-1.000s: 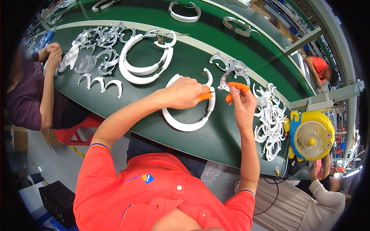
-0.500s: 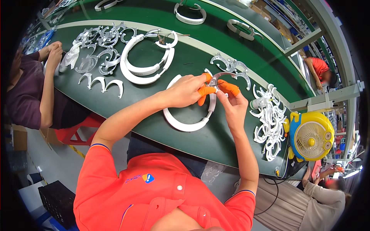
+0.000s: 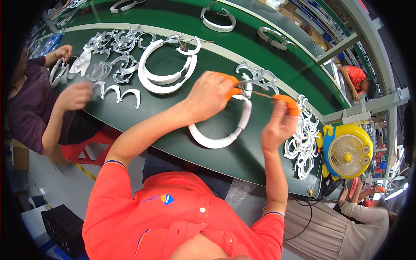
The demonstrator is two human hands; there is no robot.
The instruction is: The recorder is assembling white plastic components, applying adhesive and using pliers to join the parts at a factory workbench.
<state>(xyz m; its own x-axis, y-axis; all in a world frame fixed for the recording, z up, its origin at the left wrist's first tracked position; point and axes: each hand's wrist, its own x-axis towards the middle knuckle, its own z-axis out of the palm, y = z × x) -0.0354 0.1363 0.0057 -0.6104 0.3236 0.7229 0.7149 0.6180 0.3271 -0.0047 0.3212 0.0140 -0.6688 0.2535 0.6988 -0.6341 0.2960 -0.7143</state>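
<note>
A white C-shaped neckband (image 3: 215, 143) rests on the green table in front of me. My left hand (image 3: 211, 96), with orange finger covers, is closed at its upper end, pinching there beside a small curved piece (image 3: 249, 82). My fingers partly hide that join. From it a thin wire (image 3: 261, 94) stretches across to my right hand (image 3: 279, 125), whose orange-covered fingertips are pinched on it. The right hand is raised to the right of the neckband, left of a heap of white curved parts (image 3: 299, 147).
Further left lie more white neckbands (image 3: 162, 89), clear curved parts (image 3: 123, 41) and white arcs (image 3: 113, 92). A green conveyor (image 3: 173, 15) behind carries neckbands. A yellow fan (image 3: 348, 151) stands at the right. A co-worker's hand (image 3: 78, 96) is over the table's left end.
My right hand has moved right, away from my left, and a wire now spans between them. The co-worker's hands have parted. Neckbands on the conveyor have shifted slightly right.
</note>
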